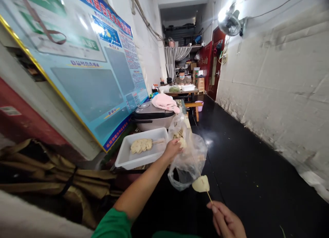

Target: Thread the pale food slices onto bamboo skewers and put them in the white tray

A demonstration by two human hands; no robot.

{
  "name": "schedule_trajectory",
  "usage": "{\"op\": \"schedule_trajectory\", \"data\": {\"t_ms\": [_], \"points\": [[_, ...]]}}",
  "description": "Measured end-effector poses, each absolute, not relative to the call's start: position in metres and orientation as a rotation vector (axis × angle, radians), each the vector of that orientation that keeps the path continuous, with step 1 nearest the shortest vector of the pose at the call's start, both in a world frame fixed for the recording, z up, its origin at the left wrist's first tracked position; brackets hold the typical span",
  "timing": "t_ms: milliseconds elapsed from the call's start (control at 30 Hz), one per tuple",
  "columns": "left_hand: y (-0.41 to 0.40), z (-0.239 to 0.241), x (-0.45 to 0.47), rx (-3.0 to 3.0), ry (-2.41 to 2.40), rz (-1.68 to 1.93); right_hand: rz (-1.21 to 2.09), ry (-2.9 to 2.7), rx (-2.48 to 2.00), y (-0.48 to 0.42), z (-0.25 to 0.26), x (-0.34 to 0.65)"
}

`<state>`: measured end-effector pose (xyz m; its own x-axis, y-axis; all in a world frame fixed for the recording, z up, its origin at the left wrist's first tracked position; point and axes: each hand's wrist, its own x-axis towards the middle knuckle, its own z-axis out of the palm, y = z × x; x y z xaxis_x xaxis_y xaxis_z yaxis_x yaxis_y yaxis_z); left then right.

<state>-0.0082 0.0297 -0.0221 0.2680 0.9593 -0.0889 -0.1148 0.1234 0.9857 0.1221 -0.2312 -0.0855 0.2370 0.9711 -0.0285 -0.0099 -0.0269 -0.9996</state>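
My right hand [226,220] pinches the lower end of a thin wooden skewer [210,197]. One pale, flat, rounded food slice [201,184] is threaded on it. My left hand [173,148] reaches to the mouth of a clear plastic bag [190,159], its fingers closed on another pale slice [182,142]. More slices show inside the bag, partly hidden by the hand and the plastic. Left of the bag, a white tray [141,161] holds several skewered pale slices [141,146] lying flat, their sticks pointing right.
Behind the tray stands a rice cooker-like appliance [154,116] with a pink cloth [164,102] on its lid. Further back are a table with trays [188,87], a wooden bench [194,104] and a person [182,77]. A blue poster board [87,84] leans at left; dark floor [244,155] lies right.
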Motion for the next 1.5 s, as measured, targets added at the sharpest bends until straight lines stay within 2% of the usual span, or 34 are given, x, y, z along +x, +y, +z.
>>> {"op": "schedule_trajectory", "data": {"t_ms": [233,633,1200,1500], "points": [[-0.018,-0.005,-0.062,0.961,0.809,1.286,1.141,-1.186,-1.268,-0.234,-0.076,0.089],[-0.045,-0.004,-0.091,0.841,0.719,1.266,0.956,-1.379,-1.408,-0.233,-0.054,0.079],[-0.051,-0.005,-0.081,0.883,0.772,1.304,0.966,-1.355,-1.393,-0.236,-0.055,0.079],[-0.047,-0.006,-0.077,0.976,0.973,1.340,0.971,-1.349,-1.415,-0.238,-0.060,0.082]]}}
